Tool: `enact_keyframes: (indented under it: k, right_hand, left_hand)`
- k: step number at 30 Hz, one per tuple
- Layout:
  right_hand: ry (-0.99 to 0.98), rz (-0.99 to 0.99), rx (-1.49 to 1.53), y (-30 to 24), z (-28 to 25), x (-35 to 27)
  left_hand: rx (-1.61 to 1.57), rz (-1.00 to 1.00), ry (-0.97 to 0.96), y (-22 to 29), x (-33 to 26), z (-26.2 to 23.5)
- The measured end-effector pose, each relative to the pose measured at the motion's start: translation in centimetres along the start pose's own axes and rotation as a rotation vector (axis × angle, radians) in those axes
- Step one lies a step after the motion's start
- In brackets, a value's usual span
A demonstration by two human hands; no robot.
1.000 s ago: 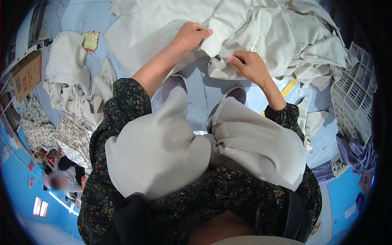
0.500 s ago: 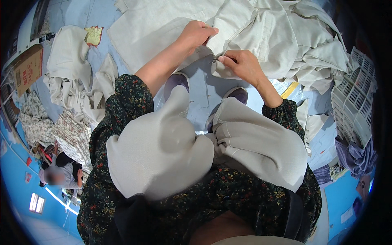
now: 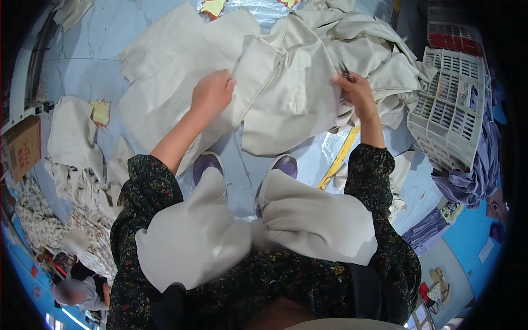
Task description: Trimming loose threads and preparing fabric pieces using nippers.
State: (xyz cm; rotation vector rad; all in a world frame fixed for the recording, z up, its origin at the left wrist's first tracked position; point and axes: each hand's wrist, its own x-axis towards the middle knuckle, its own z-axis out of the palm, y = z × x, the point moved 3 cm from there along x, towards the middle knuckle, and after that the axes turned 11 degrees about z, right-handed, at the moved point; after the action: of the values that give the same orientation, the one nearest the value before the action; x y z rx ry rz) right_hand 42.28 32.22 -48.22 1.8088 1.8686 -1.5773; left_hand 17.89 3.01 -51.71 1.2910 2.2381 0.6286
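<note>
Cream garment pieces (image 3: 286, 99) with stitched seams lie spread across the floor in front of my feet. My left hand (image 3: 212, 92) is closed, thumb against curled fingers, at the edge of an upper garment panel; the pinched cloth is mostly hidden by the fingers. On the right, my right hand (image 3: 357, 92) grips dark thread snips (image 3: 344, 69), their two thin points showing beyond the fingers. That hand is over the bunched right part of the cloth.
A white plastic crate (image 3: 448, 104) stands at the right, purple cloth (image 3: 467, 184) beside it. A yellow strip (image 3: 338, 159) lies near my right foot. More cream cloth (image 3: 74, 132) and a cardboard box (image 3: 23, 147) are at the left. Another person (image 3: 82, 291) sits at lower left.
My hands have moved apart, the left one to the left and down, the right one to the right. Thread snips now show in my right hand. The garment lies flatter, and the view has shifted.
</note>
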Motion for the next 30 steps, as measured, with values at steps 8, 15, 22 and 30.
enact_keyframes:
  k: [8,15,22,30]
  right_hand:
    - [-0.355,-0.824,-0.389,-7.8,7.9,-13.8]
    - [-0.607,-0.349,-0.053,-6.9,5.9,-16.7]
    - [-0.763,-0.025,0.173,-5.4,7.7,-15.0]
    - [-0.722,-1.010,-0.427,-17.2,10.2,-13.1]
  left_hand:
    - [0.161,0.806,0.233,10.4,4.5,-8.5]
    - [-0.227,0.908,-0.519,11.2,-1.2,-11.2]
    - [-0.672,0.054,-0.954,8.3,-8.9,-16.5]
    - [0.061,0.029,-0.553,1.3,-9.0,-25.1]
